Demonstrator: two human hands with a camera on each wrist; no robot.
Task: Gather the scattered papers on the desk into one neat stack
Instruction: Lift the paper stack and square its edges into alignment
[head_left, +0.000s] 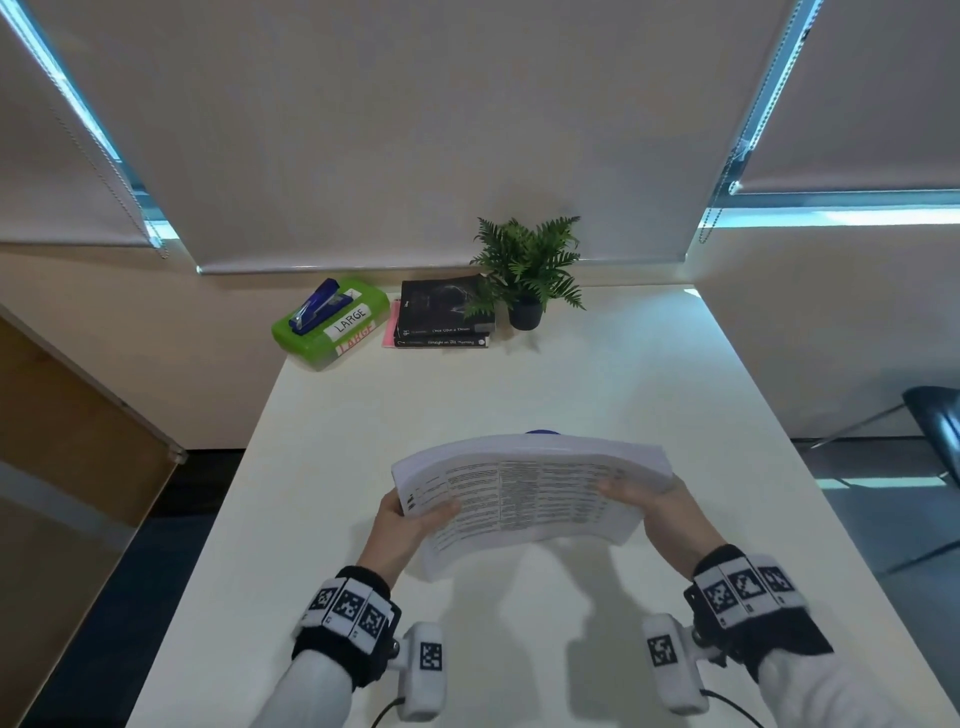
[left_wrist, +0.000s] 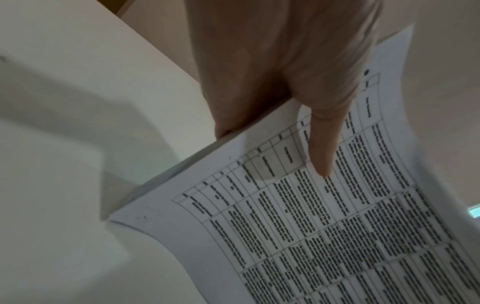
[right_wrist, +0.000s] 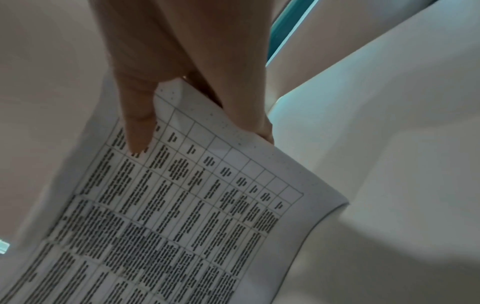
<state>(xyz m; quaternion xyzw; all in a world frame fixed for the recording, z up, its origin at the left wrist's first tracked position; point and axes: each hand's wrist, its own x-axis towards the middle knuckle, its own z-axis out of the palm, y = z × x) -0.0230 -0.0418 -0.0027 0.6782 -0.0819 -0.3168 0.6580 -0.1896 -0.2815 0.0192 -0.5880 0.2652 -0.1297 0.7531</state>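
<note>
A stack of printed papers (head_left: 524, 499) with a table of text on top is held up above the white desk (head_left: 519, 384), bowed upward in the middle. My left hand (head_left: 410, 519) grips its left end, thumb on top and fingers beneath. My right hand (head_left: 660, 504) grips the right end the same way. In the left wrist view the thumb (left_wrist: 319, 148) lies on the top sheet of the papers (left_wrist: 337, 236). In the right wrist view the thumb (right_wrist: 137, 127) presses the papers (right_wrist: 182, 216), with fingers under the edge.
At the desk's far end stand a green box (head_left: 332, 327) with a blue stapler (head_left: 317, 306) on it, two dark books (head_left: 447, 317) and a potted plant (head_left: 530, 270). A small blue thing (head_left: 542, 432) peeks from behind the papers. A chair (head_left: 935, 415) stands at the right.
</note>
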